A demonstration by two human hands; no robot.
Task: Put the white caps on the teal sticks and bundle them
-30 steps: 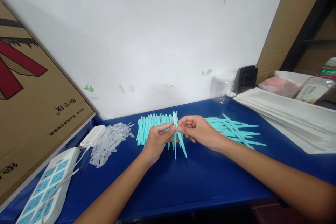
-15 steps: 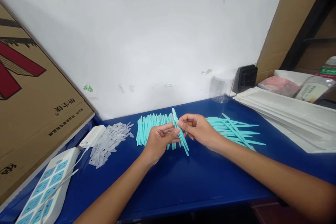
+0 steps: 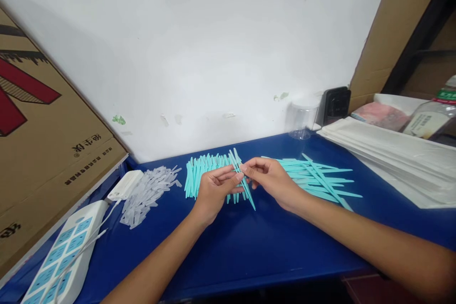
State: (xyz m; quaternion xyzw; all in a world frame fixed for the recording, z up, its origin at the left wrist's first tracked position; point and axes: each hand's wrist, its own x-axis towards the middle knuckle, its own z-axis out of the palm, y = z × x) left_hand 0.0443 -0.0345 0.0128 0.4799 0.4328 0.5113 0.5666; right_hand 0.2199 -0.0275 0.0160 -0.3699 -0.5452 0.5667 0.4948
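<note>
Slim turquoise eyebrow razors (image 3: 246, 187) with pale upper ends are pinched between the thumb and fingers of my left hand (image 3: 215, 193). My right hand (image 3: 268, 175) closes its thumb and forefinger on the upper part of one of them, touching beside the left fingers. Behind my left hand lies a row of turquoise razors (image 3: 199, 175), side by side. Beyond my right hand is a looser, crossed pile of razors (image 3: 320, 178). Small translucent caps (image 3: 147, 194) are heaped to the left. My fingertips partly hide the held razors.
A white power strip (image 3: 64, 256) with cables and a white box (image 3: 125, 185) stand left on the blue table (image 3: 228, 256). Clear jar (image 3: 302, 118), flat white bags (image 3: 392, 156) and a bottle (image 3: 431, 116) sit right. A cardboard box (image 3: 53, 128) rises at left.
The razors in my hands have fanned apart at their upper ends, and fewer lower tips show. Both hands stay in nearly the same place.
</note>
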